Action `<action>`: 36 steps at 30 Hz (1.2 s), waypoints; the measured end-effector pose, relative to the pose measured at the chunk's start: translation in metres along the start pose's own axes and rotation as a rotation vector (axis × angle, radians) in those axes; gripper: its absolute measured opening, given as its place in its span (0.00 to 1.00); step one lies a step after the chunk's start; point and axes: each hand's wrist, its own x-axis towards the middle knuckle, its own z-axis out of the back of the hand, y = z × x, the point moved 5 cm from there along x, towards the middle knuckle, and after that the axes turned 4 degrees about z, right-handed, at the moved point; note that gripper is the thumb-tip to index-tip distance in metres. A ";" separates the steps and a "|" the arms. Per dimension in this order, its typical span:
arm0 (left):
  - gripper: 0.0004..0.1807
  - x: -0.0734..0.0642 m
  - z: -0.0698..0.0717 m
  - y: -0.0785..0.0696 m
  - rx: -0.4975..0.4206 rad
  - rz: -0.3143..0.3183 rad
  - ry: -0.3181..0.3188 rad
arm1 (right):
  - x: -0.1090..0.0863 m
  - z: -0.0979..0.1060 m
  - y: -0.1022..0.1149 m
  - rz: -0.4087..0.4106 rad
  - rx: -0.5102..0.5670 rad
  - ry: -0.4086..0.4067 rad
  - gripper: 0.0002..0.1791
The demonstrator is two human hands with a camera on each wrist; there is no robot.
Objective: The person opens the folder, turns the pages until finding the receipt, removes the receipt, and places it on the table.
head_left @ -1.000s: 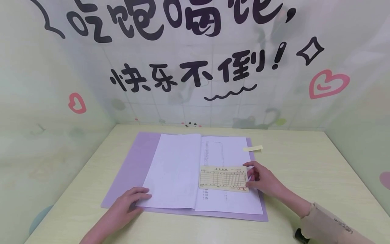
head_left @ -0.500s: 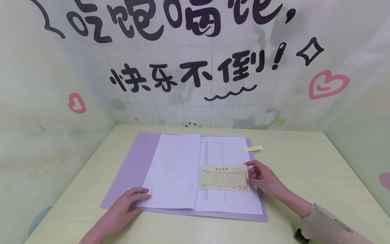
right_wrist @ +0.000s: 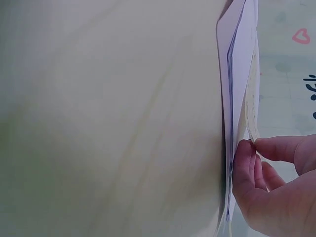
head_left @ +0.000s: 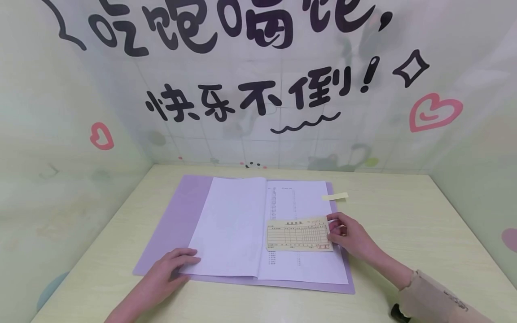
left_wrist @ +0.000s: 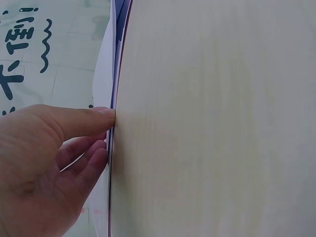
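A purple folder [head_left: 175, 220] lies spread on the table, with a blank white page [head_left: 230, 220] on its left and a printed list sheet [head_left: 311, 202] on its right. My right hand [head_left: 350, 235] pinches the right edge of a cream receipt slip [head_left: 296, 235] over the printed sheet. In the right wrist view, thumb and forefinger meet at the edge of the slip [right_wrist: 251, 106], which stands slightly off the page. My left hand [head_left: 166, 272] rests at the folder's lower left corner, fingers on the blank page. In the left wrist view its thumb [left_wrist: 98, 118] touches the folder's edge.
A pale yellow paper strip [head_left: 338, 196] sticks out past the printed sheet's upper right edge. The light wooden table [head_left: 387, 211] ends at a printed curtain [head_left: 226, 139] behind and at both sides. Near the right sleeve [head_left: 436, 294] is a small black object [head_left: 397, 312].
The receipt slip has shifted slightly right and a little away from me, with my right hand still pinching its edge. My left hand and the folder have stayed put.
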 end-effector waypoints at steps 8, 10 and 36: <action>0.27 0.000 0.000 0.000 -0.005 -0.015 -0.006 | 0.000 0.000 -0.002 -0.001 0.006 -0.013 0.22; 0.27 0.000 0.000 0.000 -0.007 -0.017 -0.007 | 0.000 0.000 -0.003 -0.002 0.012 -0.018 0.22; 0.27 0.001 -0.001 0.003 0.009 0.002 0.008 | -0.004 0.007 -0.004 -0.012 0.126 -0.027 0.22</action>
